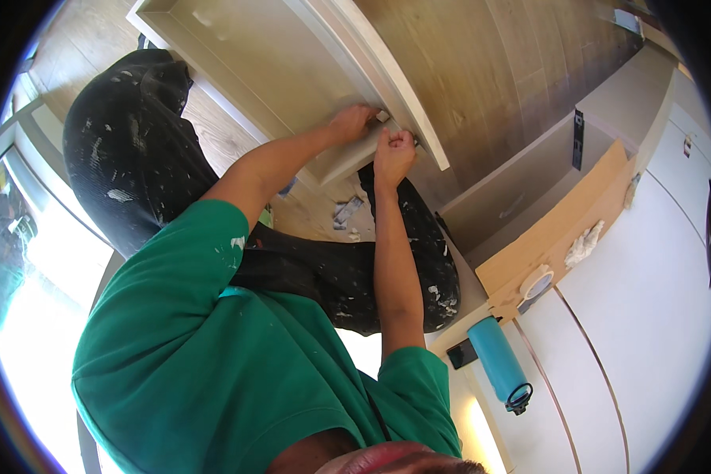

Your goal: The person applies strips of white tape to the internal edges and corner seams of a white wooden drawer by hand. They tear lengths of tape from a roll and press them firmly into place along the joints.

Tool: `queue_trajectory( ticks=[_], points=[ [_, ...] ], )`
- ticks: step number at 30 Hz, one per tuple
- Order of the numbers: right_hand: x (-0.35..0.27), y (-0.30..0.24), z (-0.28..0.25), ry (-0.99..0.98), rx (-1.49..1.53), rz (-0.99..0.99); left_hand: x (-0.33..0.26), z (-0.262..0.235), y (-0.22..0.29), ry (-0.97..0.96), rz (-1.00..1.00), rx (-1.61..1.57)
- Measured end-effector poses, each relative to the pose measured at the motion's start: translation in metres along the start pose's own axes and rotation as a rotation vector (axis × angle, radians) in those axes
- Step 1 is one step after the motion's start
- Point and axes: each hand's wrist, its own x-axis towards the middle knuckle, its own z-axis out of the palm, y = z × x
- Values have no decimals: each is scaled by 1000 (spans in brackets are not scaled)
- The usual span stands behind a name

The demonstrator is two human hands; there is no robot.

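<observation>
A beige drawer box (pixel 268 67) with a long pale front panel (pixel 387 71) lies tilted across my legs. At its near corner, where the side meets the front panel, both my hands work close together. My left hand (pixel 354 121) reaches inside the box with curled fingers. A small white piece (pixel 382 116) shows at its fingertips, too small to name. My right hand (pixel 395 156) is closed, its fingers pinched at the top of the near side. Whatever is in its fingers is hidden.
Right of me stands an open cabinet drawer (pixel 521 201) with a black slide rail (pixel 578 141). A cardboard strip (pixel 557 217), a tape roll (pixel 536 282), a crumpled white cloth (pixel 584 243), a teal bottle (pixel 498 359) and a dark phone (pixel 462 353) lie on the white surface. Small scraps (pixel 346 212) lie between my legs.
</observation>
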Motion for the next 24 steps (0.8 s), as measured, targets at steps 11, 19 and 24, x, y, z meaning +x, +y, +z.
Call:
queue_trajectory(
  ticks=[11, 19, 24],
  points=[
    [3, -3, 1, 26, -12, -16, -33, -9, -4, 9, 429, 222],
    [3, -3, 3, 39, -27, -4, -55, -6, 14, 292, 557, 49],
    [-1, 1, 1, 9, 26, 20, -39, 0, 24, 400, 172, -82]
  ],
)
